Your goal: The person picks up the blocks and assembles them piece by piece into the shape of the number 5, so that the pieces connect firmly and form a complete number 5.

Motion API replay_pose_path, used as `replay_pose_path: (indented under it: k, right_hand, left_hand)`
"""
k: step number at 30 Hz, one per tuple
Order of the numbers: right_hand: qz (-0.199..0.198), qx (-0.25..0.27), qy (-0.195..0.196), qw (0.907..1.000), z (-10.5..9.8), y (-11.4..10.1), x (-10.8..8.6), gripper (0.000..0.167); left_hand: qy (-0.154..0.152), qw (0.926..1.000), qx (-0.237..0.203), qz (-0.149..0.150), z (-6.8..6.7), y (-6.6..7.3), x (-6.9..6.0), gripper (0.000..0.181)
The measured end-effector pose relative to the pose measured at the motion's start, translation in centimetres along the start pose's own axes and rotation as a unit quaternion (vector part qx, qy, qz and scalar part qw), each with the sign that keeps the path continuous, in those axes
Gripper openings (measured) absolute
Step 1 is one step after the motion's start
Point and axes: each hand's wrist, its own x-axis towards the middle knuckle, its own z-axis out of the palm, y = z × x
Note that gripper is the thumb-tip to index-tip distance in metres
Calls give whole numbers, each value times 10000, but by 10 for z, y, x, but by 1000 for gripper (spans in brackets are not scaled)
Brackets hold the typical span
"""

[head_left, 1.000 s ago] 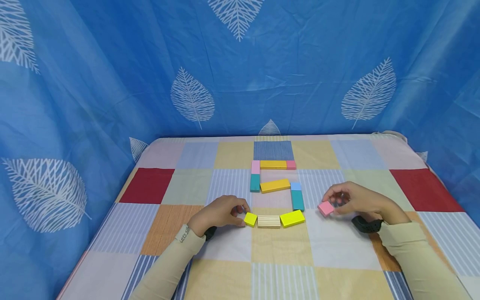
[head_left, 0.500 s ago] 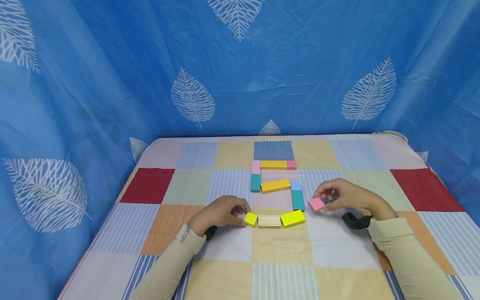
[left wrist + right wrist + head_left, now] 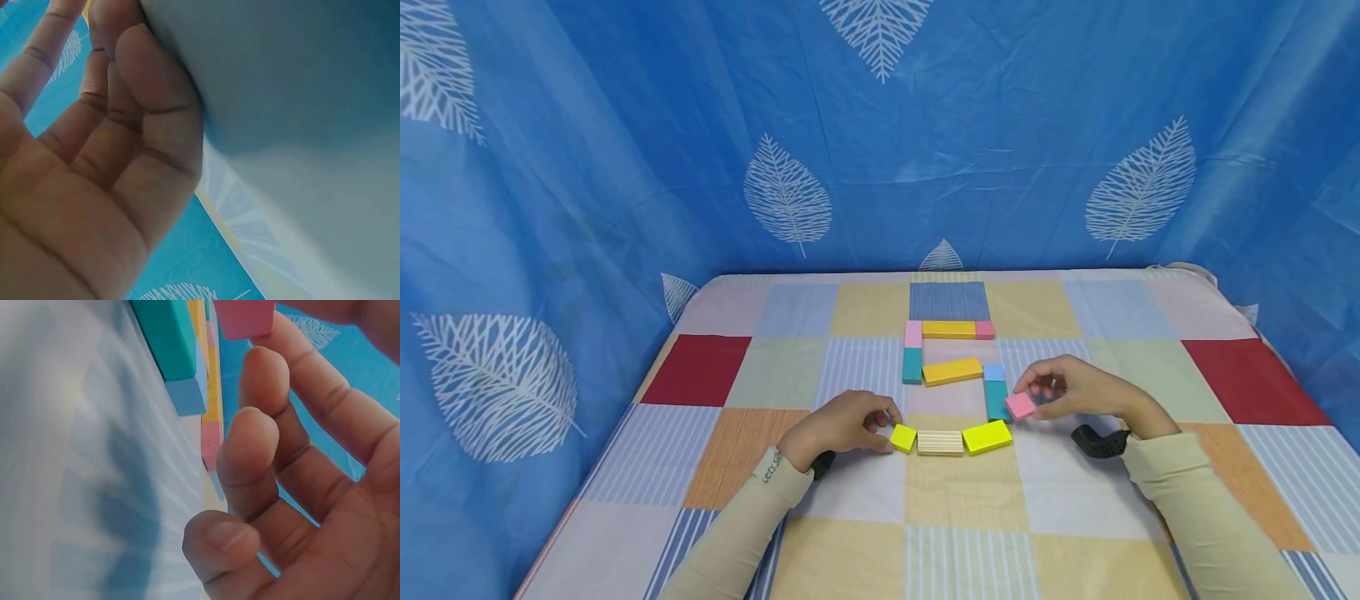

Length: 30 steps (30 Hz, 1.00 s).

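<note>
In the head view my right hand pinches a small pink block between thumb and fingers. That block is held just off the cloth at the right side of a teal block. The right wrist view shows the pink block apart from the teal block and light blue block. My left hand has thumb and index finger at a yellow cube, holding it at the left end of the front row. Beside it lie a ridged cream block and a yellow block.
Farther back lie orange-yellow blocks, another teal block, a light pink block and a darker pink one. A patchwork cloth covers the table. Blue leaf-patterned curtains stand behind and at the sides.
My right hand has carried the pink block leftward, from apart on the right to beside the teal block. My left hand has stayed at the yellow cube.
</note>
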Motion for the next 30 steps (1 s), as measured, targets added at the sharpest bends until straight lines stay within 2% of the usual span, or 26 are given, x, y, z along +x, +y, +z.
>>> replay_pose_path:
  k: [7, 17, 23, 30]
  right_hand:
    - [151, -60, 20, 9999, 4, -7, 8, 28]
    - [-133, 26, 89, 9999, 12, -14, 20, 25]
    - [-65, 161, 49, 9998, 19, -20, 28, 27]
    - [-41, -99, 75, 9999, 27, -26, 40, 27]
  left_hand:
    - [7, 10000, -18, -87, 0, 2, 0, 26]
    - [50, 9998, -128, -165, 0, 3, 0, 26]
    - [59, 9998, -117, -152, 1, 3, -1, 25]
    - [81, 9999, -90, -109, 0, 3, -1, 26]
